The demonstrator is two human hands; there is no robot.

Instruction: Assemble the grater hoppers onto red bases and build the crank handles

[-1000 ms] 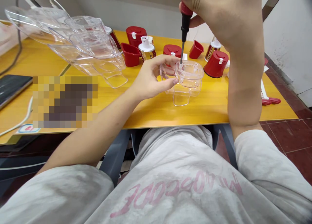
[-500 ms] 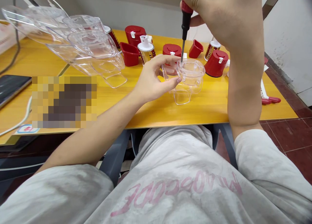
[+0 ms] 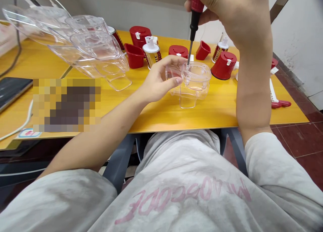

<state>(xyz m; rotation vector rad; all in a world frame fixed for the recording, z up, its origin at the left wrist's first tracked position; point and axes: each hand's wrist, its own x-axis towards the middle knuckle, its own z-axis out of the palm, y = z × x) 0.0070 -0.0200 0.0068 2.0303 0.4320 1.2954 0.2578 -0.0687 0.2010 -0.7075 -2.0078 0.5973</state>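
Note:
A clear plastic housing (image 3: 195,87) with a round ring on top stands on the yellow table in front of me. My left hand (image 3: 163,78) grips its left side, thumb in front and fingers behind. In my right hand (image 3: 227,16), raised above the housing, is a screwdriver (image 3: 193,25) with a red and black handle. Its shaft points down, slightly tilted, and the tip meets the left part of the ring's rim. Whether a screw sits under the tip is too small to tell.
Several clear plastic housings (image 3: 93,46) are stacked at the left. Behind my hands stand red lidded pieces (image 3: 224,65), red hoppers (image 3: 135,55) and perforated metal drums (image 3: 151,53). A black phone (image 3: 13,90) lies at far left. White pieces with red ends (image 3: 281,104) lie right, near the table's edge.
The screwdriver's handle has tilted a little to the right, and my right hand has turned and lowered slightly. The housing and my left thumb have shifted slightly left.

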